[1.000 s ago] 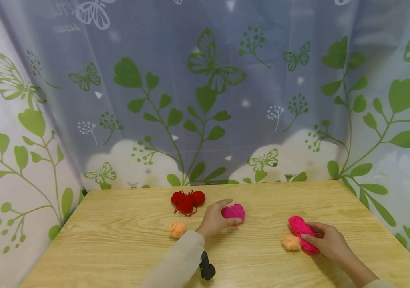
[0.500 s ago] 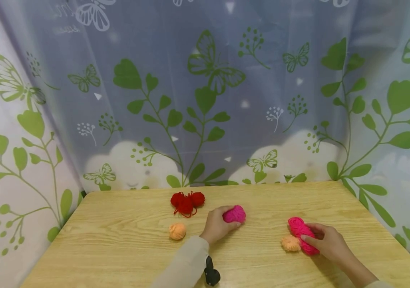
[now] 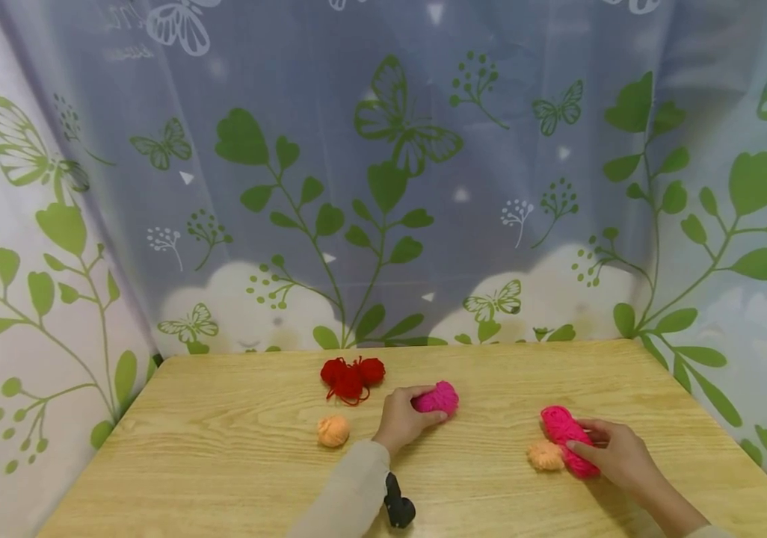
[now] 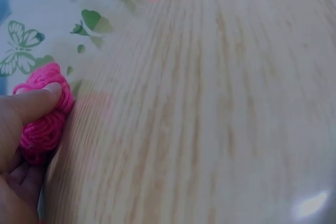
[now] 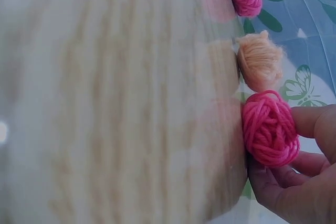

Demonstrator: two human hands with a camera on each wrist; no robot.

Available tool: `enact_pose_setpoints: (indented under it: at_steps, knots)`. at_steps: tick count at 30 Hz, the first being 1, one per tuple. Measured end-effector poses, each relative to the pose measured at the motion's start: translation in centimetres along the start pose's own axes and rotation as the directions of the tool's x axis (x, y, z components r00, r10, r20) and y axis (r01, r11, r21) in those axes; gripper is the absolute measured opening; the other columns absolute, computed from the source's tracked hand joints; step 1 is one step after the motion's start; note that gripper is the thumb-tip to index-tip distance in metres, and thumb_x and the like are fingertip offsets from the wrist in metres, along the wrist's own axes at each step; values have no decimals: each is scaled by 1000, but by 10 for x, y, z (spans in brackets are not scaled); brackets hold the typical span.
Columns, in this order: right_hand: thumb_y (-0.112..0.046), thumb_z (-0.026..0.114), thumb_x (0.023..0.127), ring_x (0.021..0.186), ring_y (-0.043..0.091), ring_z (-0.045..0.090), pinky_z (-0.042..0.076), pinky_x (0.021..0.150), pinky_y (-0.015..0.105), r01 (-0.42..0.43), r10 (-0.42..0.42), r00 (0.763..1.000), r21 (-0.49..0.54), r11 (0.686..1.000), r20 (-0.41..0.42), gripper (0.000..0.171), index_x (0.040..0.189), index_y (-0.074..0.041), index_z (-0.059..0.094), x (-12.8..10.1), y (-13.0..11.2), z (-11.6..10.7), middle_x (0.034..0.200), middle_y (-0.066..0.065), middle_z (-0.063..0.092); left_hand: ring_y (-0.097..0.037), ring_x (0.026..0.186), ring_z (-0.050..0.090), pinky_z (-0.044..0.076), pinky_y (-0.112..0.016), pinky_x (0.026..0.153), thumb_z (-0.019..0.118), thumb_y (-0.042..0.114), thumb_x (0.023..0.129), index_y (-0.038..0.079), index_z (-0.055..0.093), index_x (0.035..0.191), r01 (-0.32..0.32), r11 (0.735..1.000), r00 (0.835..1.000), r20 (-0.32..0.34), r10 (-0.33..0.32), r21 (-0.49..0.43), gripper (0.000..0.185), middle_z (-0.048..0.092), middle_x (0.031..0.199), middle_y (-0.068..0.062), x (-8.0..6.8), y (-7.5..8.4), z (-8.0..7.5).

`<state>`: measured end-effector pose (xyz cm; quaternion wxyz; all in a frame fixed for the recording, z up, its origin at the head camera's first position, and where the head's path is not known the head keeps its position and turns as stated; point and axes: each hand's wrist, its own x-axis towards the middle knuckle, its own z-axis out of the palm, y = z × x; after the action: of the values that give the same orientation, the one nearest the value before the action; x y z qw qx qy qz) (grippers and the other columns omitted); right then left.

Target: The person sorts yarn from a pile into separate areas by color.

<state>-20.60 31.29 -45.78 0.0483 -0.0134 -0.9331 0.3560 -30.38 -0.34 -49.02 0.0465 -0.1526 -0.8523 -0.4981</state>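
My left hand [image 3: 402, 417] grips a magenta yarn ball [image 3: 439, 397] near the middle of the wooden table [image 3: 235, 471]; the left wrist view shows my thumb over that magenta yarn ball [image 4: 44, 121]. My right hand [image 3: 612, 451] holds a longer pink yarn skein [image 3: 564, 436] at the right, fingers curled round the pink yarn skein [image 5: 269, 128]. A peach yarn ball [image 3: 545, 455] lies against the skein's left side, and this peach yarn ball [image 5: 259, 59] appears beside it in the right wrist view.
A red yarn bundle [image 3: 351, 375] lies toward the table's back, and a second peach yarn ball [image 3: 333, 430] sits left of my left hand. A butterfly-and-leaf printed curtain [image 3: 383, 172] hangs behind and along both sides of the table.
My left hand has closed tighter on the magenta ball and shifted it slightly. The right hand and its pink skein have stayed in place.
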Motion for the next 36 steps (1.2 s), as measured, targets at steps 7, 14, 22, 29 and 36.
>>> enact_pose_setpoints:
  at_steps: [7, 14, 22, 29, 36]
  knots:
    - [-16, 73, 84, 94, 35, 65, 54, 69, 27, -6, 6, 1000, -9, 1000, 1, 50, 120, 15, 57, 2, -1, -2, 105, 25, 67, -28, 110, 62, 52, -37, 90, 85, 17, 72, 8, 71, 115, 5, 1000, 1000, 1, -5, -25, 47, 69, 114, -11, -1, 0, -2]
    - [-16, 72, 86, 89, 29, 66, 51, 64, 20, 14, -14, 999, 0, 1000, -51, 50, 122, 16, 56, 6, -11, -10, 103, 25, 68, -29, 111, 61, 51, -38, 91, 85, 16, 71, 9, 71, 116, 8, 1000, 1000, 2, -8, -17, 47, 68, 115, -12, -2, 0, -2]
    - [-23, 69, 89, 95, 34, 65, 51, 62, 21, 34, -31, 998, 46, 998, -61, 57, 128, 14, 51, 20, -39, -14, 111, 28, 65, -27, 110, 62, 52, -34, 90, 85, 18, 72, 9, 71, 116, -3, 1000, 1000, 5, 3, -22, 47, 69, 115, -10, -1, -2, -2]
    - [-20, 69, 90, 100, 37, 64, 53, 64, 20, 52, -45, 998, 143, 988, -53, 56, 130, 14, 50, 35, -63, 0, 116, 30, 62, -27, 109, 62, 53, -33, 88, 84, 18, 73, 8, 70, 116, 0, 1000, 1000, 7, 0, -21, 47, 68, 116, -11, -2, -2, -3]
    - [-19, 68, 90, 104, 40, 61, 56, 73, 34, 55, -51, 998, 156, 986, -30, 53, 129, 13, 51, 52, -82, 23, 118, 29, 62, -26, 110, 62, 52, -33, 89, 84, 18, 74, 8, 70, 117, 4, 1000, 1000, 9, -3, -25, 47, 68, 117, -11, -1, -3, -2]
